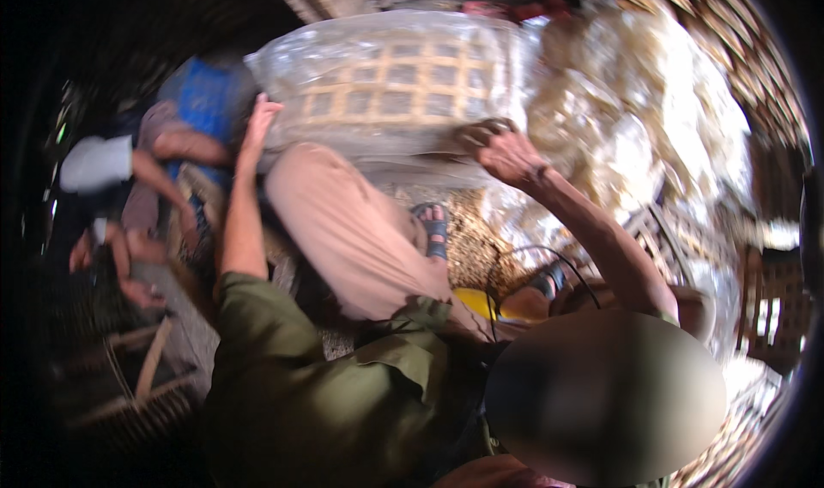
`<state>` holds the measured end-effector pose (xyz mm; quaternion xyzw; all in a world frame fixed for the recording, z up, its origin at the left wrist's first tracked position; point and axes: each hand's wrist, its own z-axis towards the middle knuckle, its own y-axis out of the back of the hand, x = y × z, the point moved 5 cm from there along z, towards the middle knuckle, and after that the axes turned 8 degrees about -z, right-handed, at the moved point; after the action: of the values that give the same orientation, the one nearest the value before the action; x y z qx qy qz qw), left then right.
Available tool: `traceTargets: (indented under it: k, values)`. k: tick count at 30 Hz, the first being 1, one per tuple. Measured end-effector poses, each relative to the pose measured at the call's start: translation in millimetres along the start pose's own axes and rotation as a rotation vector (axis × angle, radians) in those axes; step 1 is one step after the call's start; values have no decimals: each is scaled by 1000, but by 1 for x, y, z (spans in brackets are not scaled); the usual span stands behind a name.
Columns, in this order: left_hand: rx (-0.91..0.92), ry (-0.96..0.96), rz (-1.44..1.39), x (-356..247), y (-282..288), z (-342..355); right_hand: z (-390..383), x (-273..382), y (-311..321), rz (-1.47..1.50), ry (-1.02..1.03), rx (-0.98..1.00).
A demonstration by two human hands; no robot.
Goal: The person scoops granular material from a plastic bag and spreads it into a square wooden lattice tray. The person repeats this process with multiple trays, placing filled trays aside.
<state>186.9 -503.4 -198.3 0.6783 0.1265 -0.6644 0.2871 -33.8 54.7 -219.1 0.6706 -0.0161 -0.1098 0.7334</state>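
A wide bundle wrapped in clear plastic sheet (502, 67) lies across in front of me, and a pale lattice (378, 74) shows through the wrap. At its left end is my left hand (261, 119), with fingers stretched out and nothing seen in them. My right hand (511, 155) is over the bundle's near right corner, its fingers bent and smeared by motion. A dark brown patch lies at those fingertips; whether it is a held thing or shadow I cannot make out. My pink-trousered knee (322, 179) is against the near side of the bundle.
Crumpled clear plastic (601, 102) is heaped to the right. Brown chaff-like bits (476, 239) cover the floor by my sandalled feet. A yellow object (476, 303) lies between them. Two people, one in a white shirt (96, 163), sit at the left near a blue container (204, 102).
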Motion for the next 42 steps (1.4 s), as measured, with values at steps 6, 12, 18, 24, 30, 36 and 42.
traceTargets:
  k: [6, 12, 18, 24, 30, 36, 42]
  values:
    - [-109, 254, 1130, -24, -35, 39, -10, -3, 51, 327, -2, 103]
    - [368, 256, 1194, 2, -98, 96, -137, -124, 156, 344, -367, 194]
    - [91, -43, 1418, -70, -157, 96, -427, -227, 171, 245, -1065, -23]
    - [509, -76, 950, -182, -227, 53, -606, -41, 59, -84, -1615, -72]
    - [678, -131, 874, -271, -361, 10, -570, 132, -7, 48, -1670, 459]
    - [838, -204, 843, -315, -455, -39, -589, 125, 1, -152, -1395, 386]
    - [944, -298, 710, -290, -487, -46, -587, 39, 89, -476, -1226, 187]
